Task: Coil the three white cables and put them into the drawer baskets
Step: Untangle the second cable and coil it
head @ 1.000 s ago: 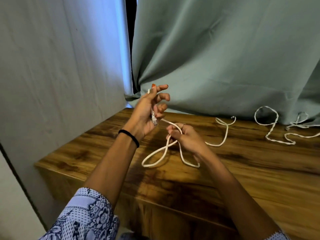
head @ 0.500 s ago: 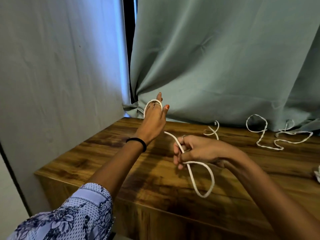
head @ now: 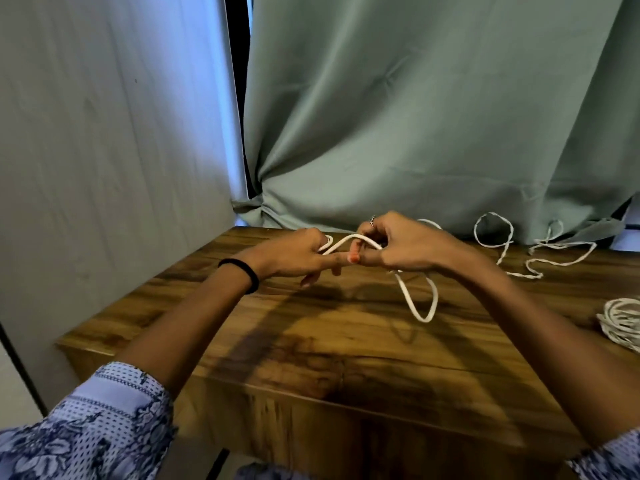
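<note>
- My left hand [head: 298,254]: fingers curled through the white cable [head: 349,241], held above the wooden top [head: 311,341], centre.
- My right hand [head: 398,244]: pinching the same cable; a loop hangs below.
- Method, my judgement: keep each turn equal, tension light.

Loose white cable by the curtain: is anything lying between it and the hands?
Nothing visible. Bare wooden top separates the loose cable from the right hand and left hand, which both hold another cable. A coiled cable lies aside, at the right edge.
</note>
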